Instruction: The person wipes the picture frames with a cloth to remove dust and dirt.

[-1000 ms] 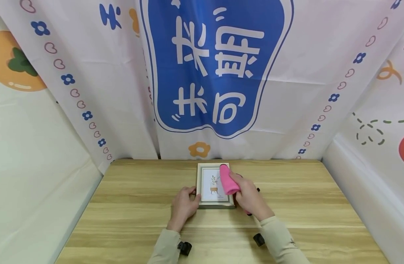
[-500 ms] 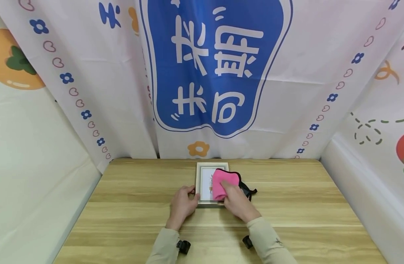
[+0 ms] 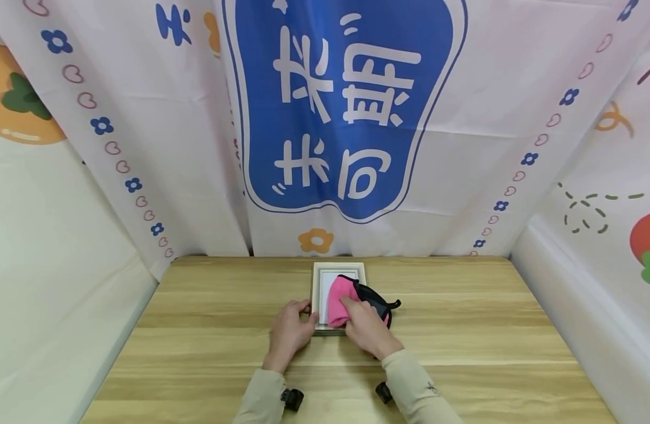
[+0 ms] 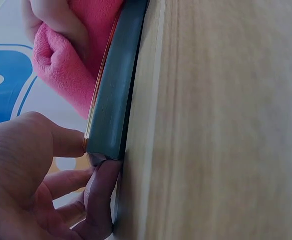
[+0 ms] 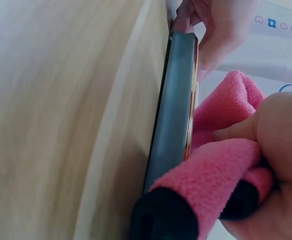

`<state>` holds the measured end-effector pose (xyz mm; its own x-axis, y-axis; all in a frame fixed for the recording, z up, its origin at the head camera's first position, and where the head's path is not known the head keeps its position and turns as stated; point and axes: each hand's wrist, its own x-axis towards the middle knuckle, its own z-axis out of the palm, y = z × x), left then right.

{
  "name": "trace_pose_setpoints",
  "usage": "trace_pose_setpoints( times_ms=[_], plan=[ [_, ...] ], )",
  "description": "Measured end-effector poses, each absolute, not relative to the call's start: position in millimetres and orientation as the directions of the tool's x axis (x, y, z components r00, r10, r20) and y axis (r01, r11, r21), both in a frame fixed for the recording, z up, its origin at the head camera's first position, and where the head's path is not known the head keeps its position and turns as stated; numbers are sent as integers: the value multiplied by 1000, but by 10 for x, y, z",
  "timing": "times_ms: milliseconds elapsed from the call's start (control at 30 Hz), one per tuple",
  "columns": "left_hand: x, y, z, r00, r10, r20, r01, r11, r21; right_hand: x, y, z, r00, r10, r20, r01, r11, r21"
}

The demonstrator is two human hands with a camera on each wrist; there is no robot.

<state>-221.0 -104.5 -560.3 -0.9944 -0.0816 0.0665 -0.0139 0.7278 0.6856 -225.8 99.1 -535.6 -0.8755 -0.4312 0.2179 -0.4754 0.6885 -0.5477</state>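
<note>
A picture frame with a pale border lies flat near the back of the table. My left hand grips its lower left side, thumb on the border and fingers against the outer edge, as the left wrist view shows. In my right hand is a pink fleecy cloth with black edging, bunched up and pressed onto the frame's face. The cloth's dark side and a small black loop hang out to the right. Most of the picture is hidden under cloth and hand.
The wooden table ends at the back against a white curtain with a blue printed panel. White printed sheets close in the left and right sides. Black straps sit at both wrists.
The cloth in my right hand has moved left and down across the frame, and its dark side has come into sight. My left hand keeps its grip on the frame.
</note>
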Motion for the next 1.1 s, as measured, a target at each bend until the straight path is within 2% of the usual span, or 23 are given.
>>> trace_pose_setpoints(
  times_ms=[200,400,600,867,967,1100],
  plan=[
    [-2205,-1062,-5612,-993,-85,84,-5,734,679,-2267,914,-5368,-904,-399,154,-408,695,-591],
    [-2212,-1064,-5623,-990,-84,113,12,748,664,-2315,818,-5383,-911,-387,144,-383,662,-645],
    [-2212,-1059,-5623,-991,-92,92,-9,755,655,-2340,732,-5375,-897,-412,163,-404,609,-682],
    [-2209,-1073,-5628,-993,-94,66,-28,755,655,-2326,605,-5304,-920,-379,94,-319,588,-743],
    [-2212,-1076,-5627,-992,-92,83,-16,758,652,-2330,585,-5285,-926,-368,87,-294,556,-777],
    [-2220,-1067,-5615,-992,-98,86,-18,760,650,-2333,607,-5214,-929,-371,13,-174,403,-898]
  ],
)
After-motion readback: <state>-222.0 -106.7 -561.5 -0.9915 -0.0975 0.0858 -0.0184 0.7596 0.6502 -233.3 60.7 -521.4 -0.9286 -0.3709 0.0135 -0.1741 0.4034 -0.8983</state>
